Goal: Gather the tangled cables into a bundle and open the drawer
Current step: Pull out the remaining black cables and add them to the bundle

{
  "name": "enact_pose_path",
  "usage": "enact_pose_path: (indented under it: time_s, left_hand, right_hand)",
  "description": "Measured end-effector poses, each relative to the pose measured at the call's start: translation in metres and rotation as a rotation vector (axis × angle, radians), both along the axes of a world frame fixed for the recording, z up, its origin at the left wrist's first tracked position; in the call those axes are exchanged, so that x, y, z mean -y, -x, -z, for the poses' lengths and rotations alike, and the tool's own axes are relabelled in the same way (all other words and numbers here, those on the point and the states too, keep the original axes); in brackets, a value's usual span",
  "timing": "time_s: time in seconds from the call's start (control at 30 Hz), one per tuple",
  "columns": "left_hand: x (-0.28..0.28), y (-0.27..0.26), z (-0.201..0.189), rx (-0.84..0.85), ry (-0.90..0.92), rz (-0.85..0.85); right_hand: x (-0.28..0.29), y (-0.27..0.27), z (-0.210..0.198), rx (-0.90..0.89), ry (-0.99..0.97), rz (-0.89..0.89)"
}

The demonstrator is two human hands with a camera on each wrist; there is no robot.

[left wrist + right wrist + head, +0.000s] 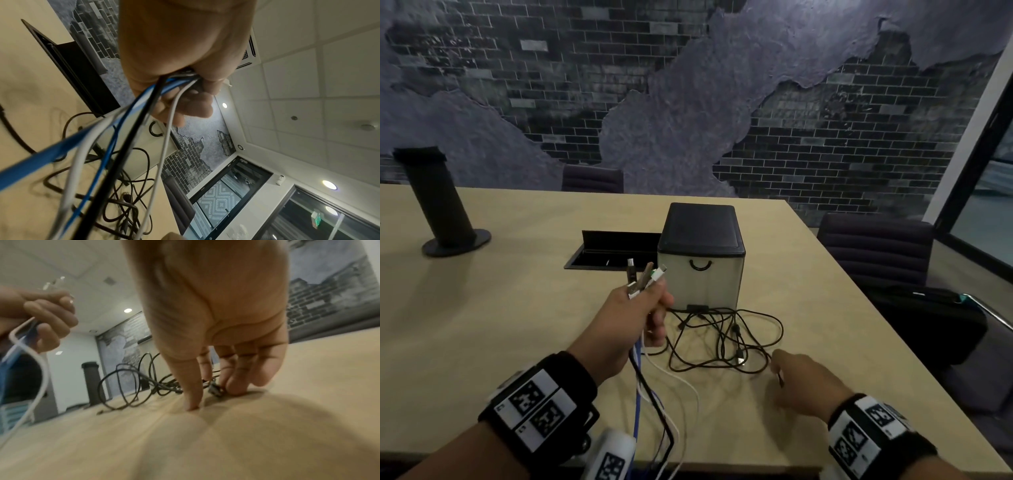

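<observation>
My left hand (650,308) is raised above the table and grips a bunch of cable ends, blue, white and black (144,105). Their plugs (645,277) stick up out of the fist, and the cords hang down past the table's front edge. A tangle of black cables (722,339) lies on the table in front of the small grey drawer box (702,274). Its drawer, with a black loop handle (701,265), is closed. My right hand (791,373) is down on the table at the tangle's right side. Its fingertips (236,386) touch a black plug (216,390), and the thumb (193,402) presses the table apart from it.
An open black cable hatch (613,253) is sunk into the wooden table (500,325) left of the box. A black cylindrical post (438,205) stands at the far left. Dark chairs (876,246) and a black bag (928,325) are beyond the right edge.
</observation>
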State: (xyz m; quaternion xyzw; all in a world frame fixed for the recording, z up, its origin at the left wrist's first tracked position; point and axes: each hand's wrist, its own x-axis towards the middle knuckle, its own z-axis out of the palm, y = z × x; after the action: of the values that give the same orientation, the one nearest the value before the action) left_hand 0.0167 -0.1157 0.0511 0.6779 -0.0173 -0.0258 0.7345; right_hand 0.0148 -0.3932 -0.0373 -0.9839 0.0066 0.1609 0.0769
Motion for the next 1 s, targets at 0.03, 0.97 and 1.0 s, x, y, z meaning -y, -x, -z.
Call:
enact_pose_path:
  time_s: [0.03, 0.97, 1.0]
  left_hand:
    - [0.003, 0.000, -0.002, 0.010, 0.000, 0.009]
    - [0.044, -0.005, -0.030, 0.144, 0.207, 0.078]
    - [0.044, -0.004, -0.030, 0.131, 0.244, 0.082]
  right_hand:
    - [-0.002, -0.001, 0.004, 0.039, -0.036, 0.000]
    - [-0.079, 0.007, -0.123, 0.347, -1.420, 0.272]
    - [-0.078, 0.006, -0.112, 0.150, -1.405, 0.351]
